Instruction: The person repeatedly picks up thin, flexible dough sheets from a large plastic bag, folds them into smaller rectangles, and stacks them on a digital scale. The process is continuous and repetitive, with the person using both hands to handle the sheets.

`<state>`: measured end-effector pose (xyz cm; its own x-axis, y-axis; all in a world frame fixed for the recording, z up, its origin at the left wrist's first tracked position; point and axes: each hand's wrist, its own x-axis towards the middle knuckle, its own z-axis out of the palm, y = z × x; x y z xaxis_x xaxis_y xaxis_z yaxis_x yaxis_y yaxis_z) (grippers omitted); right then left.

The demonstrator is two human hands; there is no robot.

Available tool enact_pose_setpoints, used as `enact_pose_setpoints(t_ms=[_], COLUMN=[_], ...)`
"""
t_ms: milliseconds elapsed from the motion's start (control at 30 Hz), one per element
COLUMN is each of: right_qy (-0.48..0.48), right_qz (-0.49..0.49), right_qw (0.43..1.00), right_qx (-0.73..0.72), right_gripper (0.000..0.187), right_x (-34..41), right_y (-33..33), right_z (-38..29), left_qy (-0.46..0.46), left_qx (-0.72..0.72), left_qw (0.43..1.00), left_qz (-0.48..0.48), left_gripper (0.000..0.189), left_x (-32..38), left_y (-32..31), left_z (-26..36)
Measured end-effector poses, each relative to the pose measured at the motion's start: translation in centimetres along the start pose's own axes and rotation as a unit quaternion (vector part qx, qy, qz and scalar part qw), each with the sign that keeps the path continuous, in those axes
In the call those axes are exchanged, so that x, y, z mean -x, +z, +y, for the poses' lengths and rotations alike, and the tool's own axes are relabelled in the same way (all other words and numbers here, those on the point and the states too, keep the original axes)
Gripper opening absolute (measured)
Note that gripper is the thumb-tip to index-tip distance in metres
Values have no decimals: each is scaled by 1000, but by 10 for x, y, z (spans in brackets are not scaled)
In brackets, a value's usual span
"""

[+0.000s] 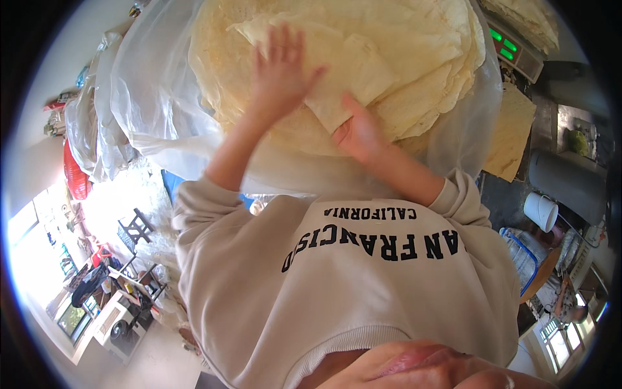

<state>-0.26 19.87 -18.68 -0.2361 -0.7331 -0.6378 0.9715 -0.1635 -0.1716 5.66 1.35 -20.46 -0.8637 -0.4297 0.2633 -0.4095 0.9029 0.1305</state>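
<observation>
A thick stack of large, round, pale-yellow thin flatbread-like sheets [427,97] lies before me on clear plastic sheeting [155,107]. On top is a folded sheet [359,73] of the same material. My right hand [362,131] holds the near corner of this folded sheet, thumb above and fingers partly hidden beneath it. Blurred by motion, my left hand [284,78] is spread palm down over the left part of the stack. Its fingers are apart and it grips nothing; whether it touches the sheet I cannot tell.
A digital scale [515,51] with a green-lit display stands at upper right, with more sheets [527,17] on it. Below it lies a tan board-like piece [510,131]. A white bucket [541,212] and a blue-framed chair [522,262] are on the right. A dark stool [136,226] stands left.
</observation>
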Motion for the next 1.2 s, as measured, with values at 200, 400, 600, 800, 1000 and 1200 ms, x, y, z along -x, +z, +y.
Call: enact_pose_setpoints(t_ms=[200,400,600,800,1000,1200], right_qy=[35,-443,-464,-384,-247,-112], right_qz=[-64,-70,-89,-104,-128,-52], right_qw=[867,213,197,239,564,990], right_qx=[493,868,859,886,777,71], right_gripper=[33,48,61,75,72,50], right_x=[36,-14,-28,-15,-15,-14], right_y=[-2,-16,-53,-44,-51,-45], right_z=[-64,-108,-113,-113,-91,-124], left_qy=[-4,-48,-144,-368,-232,25], left_qx=[54,41,138,687,719,144], left_qw=[998,998,975,626,646,989], left_qz=[-24,12,95,38,112,4], left_gripper=[92,90,77,42,41,52], left_x=[24,1,8,40,3,-74], left_y=[42,16,27,-20,-40,34], left_z=[29,18,5,48,51,80])
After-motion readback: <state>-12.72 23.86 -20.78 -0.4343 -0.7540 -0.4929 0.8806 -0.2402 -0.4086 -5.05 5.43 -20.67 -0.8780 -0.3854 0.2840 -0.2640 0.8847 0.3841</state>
